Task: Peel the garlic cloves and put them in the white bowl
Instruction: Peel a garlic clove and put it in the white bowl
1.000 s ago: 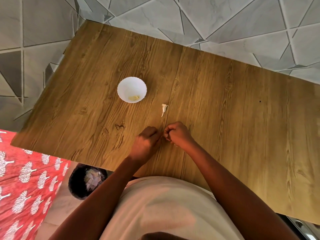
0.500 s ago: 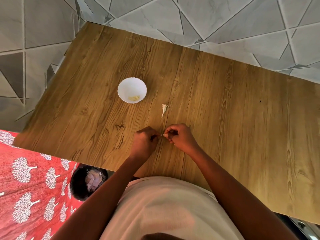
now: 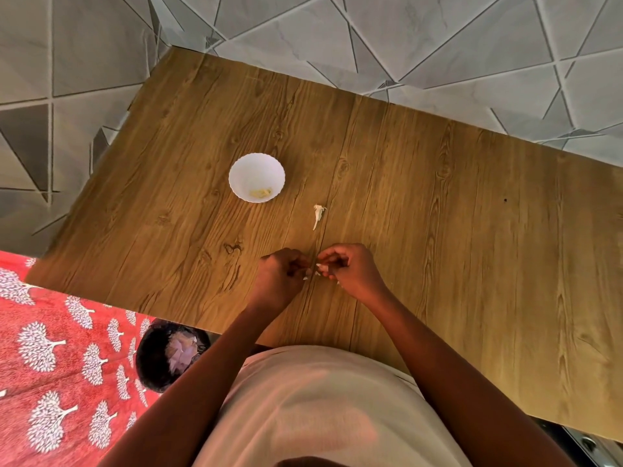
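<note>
Currently, left hand (image 3: 279,274) and right hand (image 3: 350,269), fingers curled, pinch a small pale garlic clove (image 3: 318,266) above the wooden table (image 3: 472,230), near the white scalloped bowl (image 3: 257,173). Judged light, firm, papery-skinned; pinch the tip.

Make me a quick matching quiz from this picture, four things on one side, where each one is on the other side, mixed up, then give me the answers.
Things:
1. white bowl
2. garlic scrap
3. dark bin
4. garlic clove

Places:
A. on the floor, below the table's near edge
B. pinched between the left hand and right hand
C. on the table, holding yellowish peeled pieces
D. lying loose on the table, right of the bowl

Pairs: 1-C, 2-D, 3-A, 4-B
</note>
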The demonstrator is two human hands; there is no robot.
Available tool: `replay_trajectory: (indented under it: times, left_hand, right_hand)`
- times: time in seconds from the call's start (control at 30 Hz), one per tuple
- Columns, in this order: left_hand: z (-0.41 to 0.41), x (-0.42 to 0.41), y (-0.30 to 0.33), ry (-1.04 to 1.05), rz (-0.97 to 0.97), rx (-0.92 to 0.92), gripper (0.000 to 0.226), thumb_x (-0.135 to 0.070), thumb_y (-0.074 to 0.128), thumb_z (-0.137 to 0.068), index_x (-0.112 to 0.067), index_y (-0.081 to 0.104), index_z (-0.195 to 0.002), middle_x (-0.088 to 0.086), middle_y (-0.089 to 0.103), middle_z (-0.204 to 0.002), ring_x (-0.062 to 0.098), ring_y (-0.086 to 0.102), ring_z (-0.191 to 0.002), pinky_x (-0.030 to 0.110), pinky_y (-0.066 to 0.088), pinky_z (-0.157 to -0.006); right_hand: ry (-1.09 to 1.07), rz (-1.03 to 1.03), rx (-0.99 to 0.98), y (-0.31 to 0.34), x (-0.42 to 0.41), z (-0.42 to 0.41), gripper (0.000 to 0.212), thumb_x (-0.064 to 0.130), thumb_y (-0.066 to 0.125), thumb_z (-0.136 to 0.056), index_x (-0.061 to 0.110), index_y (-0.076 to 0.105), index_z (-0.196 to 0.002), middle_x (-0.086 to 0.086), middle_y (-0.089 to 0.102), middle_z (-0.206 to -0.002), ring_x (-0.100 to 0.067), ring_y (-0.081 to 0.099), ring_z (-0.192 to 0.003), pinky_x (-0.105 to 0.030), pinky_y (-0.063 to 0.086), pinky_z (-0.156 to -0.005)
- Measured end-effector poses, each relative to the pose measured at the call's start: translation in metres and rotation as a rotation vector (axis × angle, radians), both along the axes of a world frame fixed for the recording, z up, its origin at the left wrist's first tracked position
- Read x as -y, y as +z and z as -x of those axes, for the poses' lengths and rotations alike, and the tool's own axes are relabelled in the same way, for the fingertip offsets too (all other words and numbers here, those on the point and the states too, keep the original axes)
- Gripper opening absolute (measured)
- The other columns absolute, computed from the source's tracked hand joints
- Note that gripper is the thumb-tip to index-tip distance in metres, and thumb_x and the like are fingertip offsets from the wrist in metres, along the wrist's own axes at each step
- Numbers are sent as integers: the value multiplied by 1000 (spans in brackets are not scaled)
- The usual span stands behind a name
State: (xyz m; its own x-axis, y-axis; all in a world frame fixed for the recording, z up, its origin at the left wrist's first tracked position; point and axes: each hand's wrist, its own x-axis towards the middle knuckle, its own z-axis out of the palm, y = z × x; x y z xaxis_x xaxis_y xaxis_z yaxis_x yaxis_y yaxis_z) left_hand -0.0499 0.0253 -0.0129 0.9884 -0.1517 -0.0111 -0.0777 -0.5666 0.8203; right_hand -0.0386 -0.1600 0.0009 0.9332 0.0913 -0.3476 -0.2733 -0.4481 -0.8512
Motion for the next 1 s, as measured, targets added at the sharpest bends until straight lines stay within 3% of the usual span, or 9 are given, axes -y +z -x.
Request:
replay_trajectory:
  times: [0.23, 0.33, 0.47, 0.53, 0.7, 0.83, 1.0]
  left_hand:
    - [0, 2, 2, -60, 34, -16, 17, 0, 74, -88, -16, 79, -94, -16, 68, -82, 0, 63, -73, 15, 48, -68]
    - [-1, 1, -1, -9, 97, -87, 11, -3, 74, -90, -12, 80, -91, -9, 71, -78, 4, 65, -68, 26, 53, -65]
    - [-3, -1, 0, 69, 193, -204, 8, -4, 75, -89, -10, 80, -89, -2, 75, -78, 13, 69, -69, 36, 59, -67]
    - [-4, -1, 1, 67, 208, -213, 6, -7, 75, -90, -10, 80, -90, -2, 75, -77, 15, 70, -70, 34, 60, -68]
    - [-4, -1, 2, 63, 127, -189, 7, -9, 80, -87, -15, 80, -91, -10, 75, -81, 2, 70, -74, 11, 52, -69]
    - [-3, -2, 2, 69, 103, -210, 11, -8, 80, -86, -17, 79, -92, -11, 75, -86, 0, 70, -80, 11, 53, -73]
    - [-3, -2, 1, 43, 81, -178, 12, -9, 81, -85, -17, 78, -93, -11, 75, -86, 2, 70, -79, 18, 57, -75]
  right_hand:
    - [-66, -29, 39, 4, 0, 1, 22, 0, 78, -84, 10, 60, -93, -6, 75, -78, -14, 74, -68, -26, 58, -65]
    - [-42, -22, 68, 5, 1, 3, 25, 2, 80, -82, 11, 60, -94, -2, 76, -81, -9, 74, -75, -22, 57, -65]
    - [2, 12, 144, 6, 2, 5, 32, 5, 85, -78, 10, 58, -95, 2, 76, -79, -7, 73, -78, -28, 59, -74]
    - [10, 22, 166, 6, 1, 5, 34, 7, 86, -77, 11, 57, -95, 3, 75, -77, -7, 73, -76, -27, 59, -74]
    - [26, 125, 244, 3, -2, 3, 33, 3, 86, -75, 13, 57, -89, 2, 70, -71, -5, 70, -69, -23, 57, -68]
    - [83, 226, 208, 1, -3, -1, 30, 3, 86, -75, 15, 62, -89, 8, 66, -71, -2, 66, -66, -21, 54, -64]
    - [199, 244, 269, -3, -3, 0, 18, 0, 73, -87, 13, 78, -99, 1, 74, -91, -2, 67, -84, -20, 53, -77]
